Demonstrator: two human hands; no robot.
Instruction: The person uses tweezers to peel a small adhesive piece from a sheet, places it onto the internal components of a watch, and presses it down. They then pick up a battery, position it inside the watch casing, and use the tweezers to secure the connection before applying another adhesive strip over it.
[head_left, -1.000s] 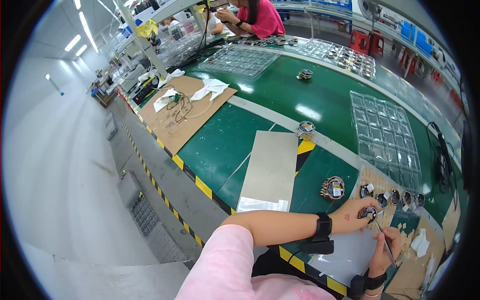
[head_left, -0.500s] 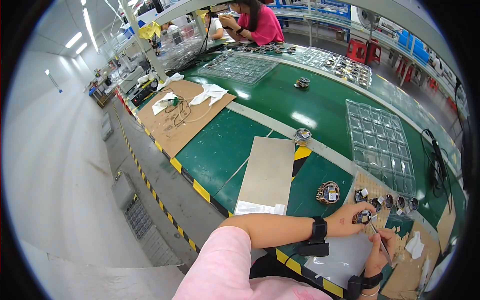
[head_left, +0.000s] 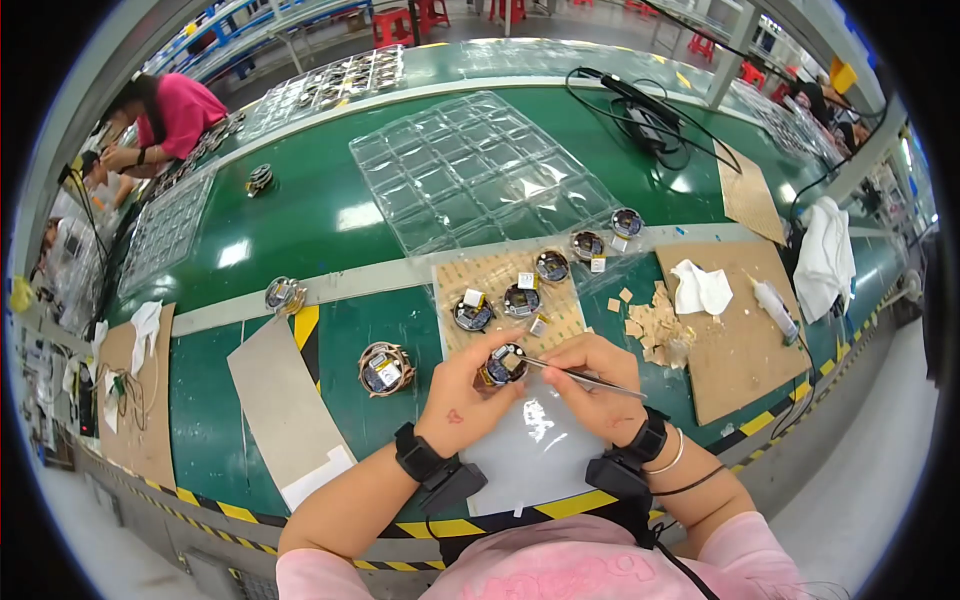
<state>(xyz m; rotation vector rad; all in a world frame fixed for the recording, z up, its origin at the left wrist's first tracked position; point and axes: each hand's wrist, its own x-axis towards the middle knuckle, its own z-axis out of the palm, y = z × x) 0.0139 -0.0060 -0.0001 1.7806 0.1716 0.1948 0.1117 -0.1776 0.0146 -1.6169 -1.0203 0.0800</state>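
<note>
My left hand [head_left: 455,402] is closed around a small round circuit-board module [head_left: 490,374], its face turned up. A small tan square pad [head_left: 512,361] shows on that face. My right hand [head_left: 600,392] pinches metal tweezers [head_left: 585,378], whose tip reaches the module beside the pad; whether the tip grips the pad I cannot tell. Just beyond my hands, several similar modules, among them a round module [head_left: 521,299] with a white tag, stand on a tan sheet [head_left: 448,275] and past its edge. To the left sits a module with a coppery ring [head_left: 386,369].
Clear blister trays [head_left: 480,180] lie on the green bench. Tan square pads [head_left: 655,325] are heaped at the right, beside a brown board [head_left: 720,375] with a white cloth [head_left: 702,287] and a tube [head_left: 776,308]. A grey board [head_left: 285,400] lies left. A co-worker in pink [head_left: 185,110] sits far left.
The view has swung to the right, bringing both hands to mid-picture. My left hand still holds the module and my right the tweezers. A tan pad now shows on the module's face.
</note>
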